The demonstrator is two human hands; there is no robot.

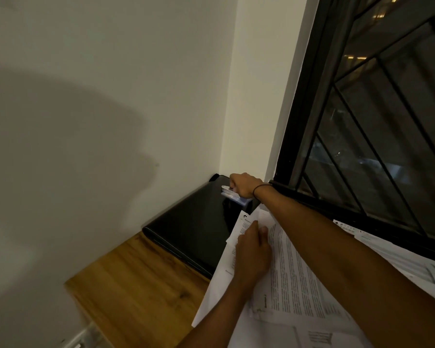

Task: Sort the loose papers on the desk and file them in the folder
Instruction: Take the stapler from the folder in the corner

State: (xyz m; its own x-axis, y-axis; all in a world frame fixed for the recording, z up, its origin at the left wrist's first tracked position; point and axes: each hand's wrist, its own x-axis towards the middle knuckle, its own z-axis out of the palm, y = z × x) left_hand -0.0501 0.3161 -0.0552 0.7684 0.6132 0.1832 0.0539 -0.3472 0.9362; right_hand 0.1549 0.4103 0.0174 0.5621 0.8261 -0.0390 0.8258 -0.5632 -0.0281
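Black glossy flat folder [194, 227] lies on the wooden desk top [136, 292], pushed into the far corner where the pale wall [98, 96] meets the window reveal. Right hand [241, 185] reaches to the folder's far right corner, fingers curled tight into a fist around the metal-and-blue-plastic clip [232, 194] fixed there; the clip's silver lever sticks out left of the knuckles, the blue base shows just below the heel of the hand. Thin black band [259, 190] on the right wrist. The right forearm crosses over the papers diagonally.

Left hand [253, 252] lies palm down on the loose white printed papers [294, 277], fingers straight and close together, pointing far, thumb out to the right. The fingertips press the top sheet near its far edge, where that sheet overlaps the folder's right side. The stack fans untidily under the hand, running near and right; more printed sheets [412, 259] lie right of the right forearm, along the black barred window frame [362, 146]. The window shows dark with a few lights outside. A large soft shadow sits on the wall at left.
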